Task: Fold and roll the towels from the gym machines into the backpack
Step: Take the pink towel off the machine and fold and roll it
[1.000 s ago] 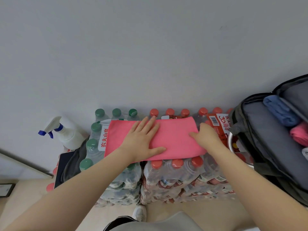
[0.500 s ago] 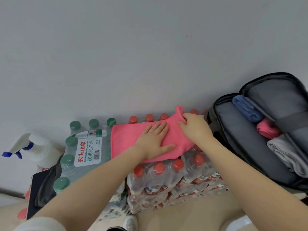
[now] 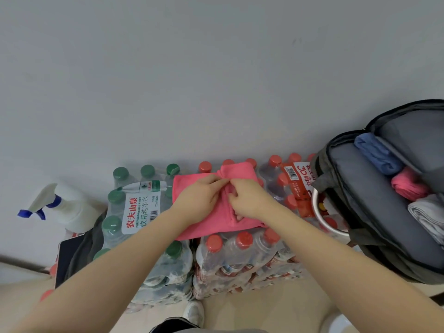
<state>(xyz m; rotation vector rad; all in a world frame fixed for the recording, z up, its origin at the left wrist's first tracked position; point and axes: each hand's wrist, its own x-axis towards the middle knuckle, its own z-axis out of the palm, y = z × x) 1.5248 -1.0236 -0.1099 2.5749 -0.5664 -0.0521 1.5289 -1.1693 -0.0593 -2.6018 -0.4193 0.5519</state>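
Near edge: a shoe (image 3: 195,313) on the floor under both forearms. Shrink-wrapped red-cap bottles (image 3: 242,251) and green-cap bottles (image 3: 134,212) form the work surface. Pink towel (image 3: 204,227) lies folded on top of the packs. Left hand (image 3: 199,200) and right hand (image 3: 249,200) meet at its centre, fingers curled, pinching a bunched fold. Spray bottle (image 3: 64,207) far left. Backpack (image 3: 374,212) open at right, holding rolled blue towel (image 3: 377,152), pink roll (image 3: 408,186), grey towel (image 3: 427,212). Wall (image 3: 216,68) behind.
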